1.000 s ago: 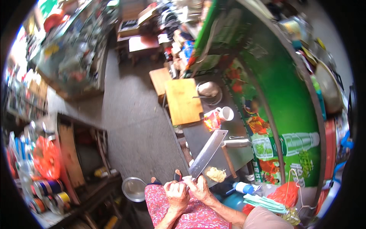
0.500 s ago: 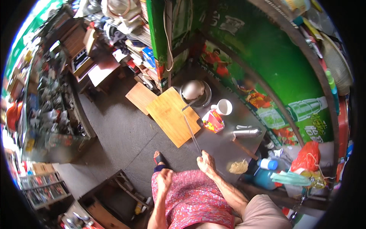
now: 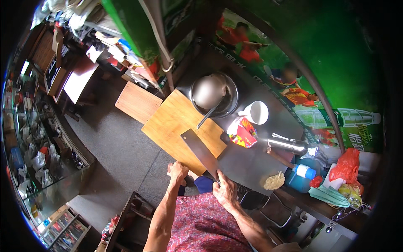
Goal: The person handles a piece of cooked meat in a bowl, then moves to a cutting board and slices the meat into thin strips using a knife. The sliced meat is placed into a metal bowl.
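My right hand (image 3: 224, 189) grips a cleaver (image 3: 199, 149) by its handle, the broad blade held above the wooden board (image 3: 168, 119). Beside the board's near edge my left hand (image 3: 178, 171) is closed, with the inside of its fingers hidden. A dark round pan (image 3: 231, 105) stands past the board's right far side, with a pale rounded thing (image 3: 209, 91) in it, blurred. From the pan a thin handle (image 3: 205, 118) reaches over the board. To the right are a white mug (image 3: 257, 112) and a red and yellow packet (image 3: 242, 133).
The dark table (image 3: 247, 161) also carries a metal flask (image 3: 289, 145), a wooden-handled tool (image 3: 279, 158) and a pale fibrous clump (image 3: 274, 181). A blue-capped bottle (image 3: 304, 171) and a red bag (image 3: 346, 166) lie farther right. A glass showcase (image 3: 46, 180) stands to the left.
The cleaver has turned from edge-on to showing its broad side, and it now hangs over the board. Both hands are closer to the board. My view has shifted nearer the table.
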Available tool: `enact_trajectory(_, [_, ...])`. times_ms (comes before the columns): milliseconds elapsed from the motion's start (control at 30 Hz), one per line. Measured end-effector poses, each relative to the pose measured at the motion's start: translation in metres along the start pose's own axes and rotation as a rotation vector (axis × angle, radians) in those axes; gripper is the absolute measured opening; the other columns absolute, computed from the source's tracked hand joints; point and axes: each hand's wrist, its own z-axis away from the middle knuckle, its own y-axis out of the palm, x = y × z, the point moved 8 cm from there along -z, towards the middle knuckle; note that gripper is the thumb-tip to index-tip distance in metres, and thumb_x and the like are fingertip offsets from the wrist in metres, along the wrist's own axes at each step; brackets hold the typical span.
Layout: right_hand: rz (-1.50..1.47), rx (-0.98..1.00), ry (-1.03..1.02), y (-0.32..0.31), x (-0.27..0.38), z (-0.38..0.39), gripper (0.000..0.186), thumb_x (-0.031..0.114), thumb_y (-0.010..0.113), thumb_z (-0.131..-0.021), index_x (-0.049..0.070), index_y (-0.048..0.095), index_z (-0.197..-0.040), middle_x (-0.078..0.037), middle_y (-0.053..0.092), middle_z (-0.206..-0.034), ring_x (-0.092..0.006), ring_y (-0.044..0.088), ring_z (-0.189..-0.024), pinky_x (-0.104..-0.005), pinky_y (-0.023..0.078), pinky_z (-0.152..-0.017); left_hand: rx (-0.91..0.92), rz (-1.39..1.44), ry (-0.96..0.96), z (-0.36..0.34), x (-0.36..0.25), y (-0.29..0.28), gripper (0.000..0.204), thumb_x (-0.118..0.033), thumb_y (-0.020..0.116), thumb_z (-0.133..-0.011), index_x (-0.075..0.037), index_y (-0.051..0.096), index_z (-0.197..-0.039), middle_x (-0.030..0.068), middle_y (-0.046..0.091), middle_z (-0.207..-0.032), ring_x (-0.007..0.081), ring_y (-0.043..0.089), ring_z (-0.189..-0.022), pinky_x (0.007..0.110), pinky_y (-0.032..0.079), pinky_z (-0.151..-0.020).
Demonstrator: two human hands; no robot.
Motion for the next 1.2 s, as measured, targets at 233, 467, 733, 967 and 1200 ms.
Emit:
enact_trajectory(233, [0.059,-0.043,-0.049,-0.001,-0.025,-0.018,0.049,0.013,0.063,-0.078,0.003,0.058,-0.126,-0.013,0.062,-0.076,-0.0316,0.062,-0.069,-0.0442,0.053,-0.062,-0.208,-0.060,0.030,0.017,-0.022,0.005,0.043,-0.017,0.058,-0.073,-0.005,0.062,-0.114,0.0205,0.068,-0.110,0.0424,0.059,-0.112,0.072,0.034,-0.093])
enact_trajectory(467, [-0.022,-0.068,-0.063,0.001,-0.040,-0.032,0.051,0.012,0.065,-0.077,0.005,0.058,-0.127,-0.013,0.064,-0.079,-0.0324,0.062,-0.068,-0.0442,0.053,-0.061,0.056,-0.434,0.056,0.014,-0.060,-0.026,0.040,-0.027,0.062,-0.074,-0.002,0.067,-0.105,0.0208,0.071,-0.096,0.0406,0.068,-0.095,0.047,0.054,-0.085])
enact_trajectory(733, [-0.058,0.018,0.067,0.012,-0.054,-0.038,0.052,0.012,0.063,-0.078,0.011,0.055,-0.129,-0.015,0.063,-0.075,-0.0349,0.064,-0.068,-0.0456,0.054,-0.062,-0.706,-0.022,0.816,0.019,-0.276,-0.179,0.037,-0.019,0.072,-0.077,-0.001,0.061,-0.108,0.0193,0.063,-0.092,0.0382,0.062,-0.088,0.045,0.051,-0.074])
enact_trajectory(967, [-0.015,0.048,0.096,0.010,-0.044,-0.033,0.054,0.012,0.065,-0.075,0.010,0.057,-0.129,-0.014,0.065,-0.076,-0.0341,0.065,-0.068,-0.0441,0.054,-0.063,-0.544,-0.136,0.749,-0.061,-0.365,-0.143,0.096,-0.029,0.084,-0.059,-0.007,0.038,-0.140,0.0223,0.066,-0.104,0.0413,0.063,-0.097,0.047,0.052,-0.085])
enact_trajectory(1200, [-0.081,-0.024,0.157,0.021,-0.040,-0.024,0.052,0.011,0.064,-0.075,0.011,0.058,-0.127,-0.016,0.065,-0.074,-0.0356,0.064,-0.067,-0.0453,0.053,-0.061,-0.414,-0.024,0.801,-0.060,-0.383,-0.152,0.049,-0.021,0.072,-0.068,-0.008,0.063,-0.114,0.0214,0.069,-0.096,0.0400,0.066,-0.091,0.047,0.054,-0.081])
